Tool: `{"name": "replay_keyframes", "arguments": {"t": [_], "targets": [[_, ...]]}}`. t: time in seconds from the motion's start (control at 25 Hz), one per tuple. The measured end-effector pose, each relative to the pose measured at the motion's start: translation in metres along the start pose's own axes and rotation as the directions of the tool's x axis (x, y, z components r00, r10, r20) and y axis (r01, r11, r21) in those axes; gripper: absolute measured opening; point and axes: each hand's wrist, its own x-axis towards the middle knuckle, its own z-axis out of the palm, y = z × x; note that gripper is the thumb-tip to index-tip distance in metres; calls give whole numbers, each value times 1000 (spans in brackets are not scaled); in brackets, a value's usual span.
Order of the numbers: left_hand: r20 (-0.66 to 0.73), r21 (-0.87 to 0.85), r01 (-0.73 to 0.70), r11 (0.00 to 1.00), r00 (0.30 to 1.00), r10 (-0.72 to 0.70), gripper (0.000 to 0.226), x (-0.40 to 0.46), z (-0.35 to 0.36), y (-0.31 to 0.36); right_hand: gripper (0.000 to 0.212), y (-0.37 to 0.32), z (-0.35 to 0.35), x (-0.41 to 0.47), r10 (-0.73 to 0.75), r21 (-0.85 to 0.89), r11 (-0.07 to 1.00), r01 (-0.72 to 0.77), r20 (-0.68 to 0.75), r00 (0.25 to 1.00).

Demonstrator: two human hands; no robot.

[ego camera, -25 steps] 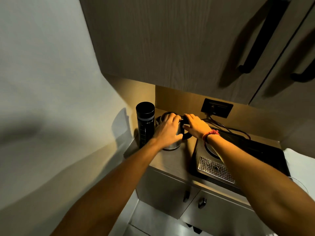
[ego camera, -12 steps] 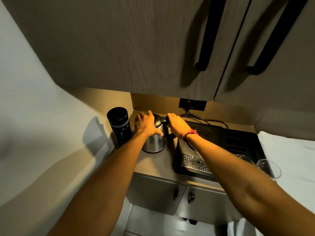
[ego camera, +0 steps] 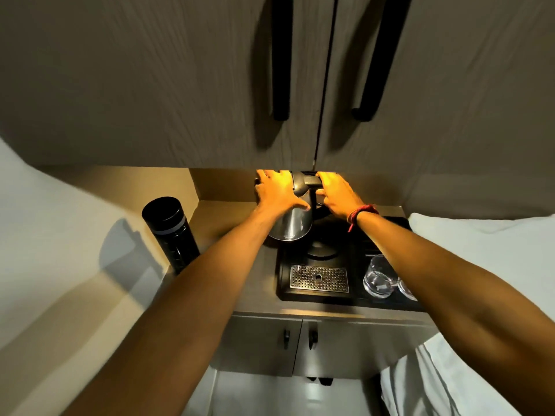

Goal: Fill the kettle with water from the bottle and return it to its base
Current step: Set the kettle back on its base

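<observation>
Kettle: one, brushed steel with black handle and lid. Held tilted above the counter, its lower body at 10 o'clock of the round base and not seated on it. Its top reaches close under the wall cabinets' lower edge.

Hands: two. Left hand spread flat over the kettle's lid and upper shoulder, fingers splayed, thumb on the steel side. Right hand closed around the black handle at the kettle's 3 o'clock; a red cord circles that wrist.

Base: one black disc, bare, on the black tray, at 12 o'clock of the drip grille.

Bottle: one, black, cylindrical, cap on, upright at 9 o'clock of the kettle, well apart from it, in the counter's left corner against the wall.

Glasses: two clear tumblers at the tray's 3 o'clock side, touching or nearly so; the second partly hidden by the right forearm.

Drip grille: one perforated metal plate along the tray's near edge.

Counter: one narrow top; bare strip between bottle and tray. Front edge runs just below the tray.

Wall cabinets: two doors with two long black handles, overhanging the whole counter.

Lower doors: two, each with one small knob.

White bedding: abuts the counter at 3 o'clock.
</observation>
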Motion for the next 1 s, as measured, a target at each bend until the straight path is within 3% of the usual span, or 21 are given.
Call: {"name": "replay_keyframes", "arguments": {"t": [0.16, 0.32, 0.56, 0.64, 0.8, 1.0], "targets": [[-25, -61, -86, 994, 996, 85, 105, -7, 18, 45, 31, 44, -11, -23, 103, 45, 994, -103, 12, 995], [3, -48, -117, 992, 993, 117, 102, -10, 38, 70, 27, 74, -10, -41, 135, -39, 990, -135, 4, 991], [10, -15, -111, 994, 994, 111, 103, -4, 42, 69, 29, 80, -3, -36, 148, -26, 989, -148, 10, 989], [10, -1, -115, 993, 993, 115, 105, -3, 44, 66, 37, 79, -1, -35, 168, 5, 986, -168, 8, 986], [-54, 33, -157, 987, 986, 158, 109, -10, 52, 63, 71, 73, 14, -50, 360, 132, 929, -346, -95, 928], [-128, 110, -188, 976, 971, 202, 121, -34, 75, 47, 68, 70, 30, -67, 279, 6, 959, -282, -171, 945]]}}
